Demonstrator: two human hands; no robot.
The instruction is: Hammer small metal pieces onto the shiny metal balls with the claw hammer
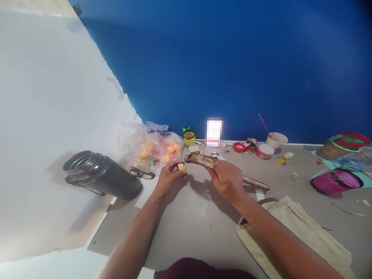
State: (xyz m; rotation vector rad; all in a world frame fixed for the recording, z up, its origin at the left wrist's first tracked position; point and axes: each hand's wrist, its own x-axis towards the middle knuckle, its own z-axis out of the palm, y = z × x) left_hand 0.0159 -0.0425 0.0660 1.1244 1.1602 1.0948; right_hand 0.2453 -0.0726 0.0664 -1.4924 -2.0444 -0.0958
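My left hand pinches a small yellow ball-shaped piece with a dark and silvery patch on top. In my right hand is a long brown, worn-looking tool whose exact kind I cannot make out. Its broad, blotchy end points left, just above and right of the yellow piece, apart from it as far as I can see. The tool's slim rod-like end sticks out to the right of my fist. Behind the tool lies a small shiny silver thing.
At left are a dark flask, eyeglasses and a plastic bag with orange pieces. Along the blue wall stand a yellow cup, a bright blurred screen, a red-white tub and a white bowl. Beige cloth lies right.
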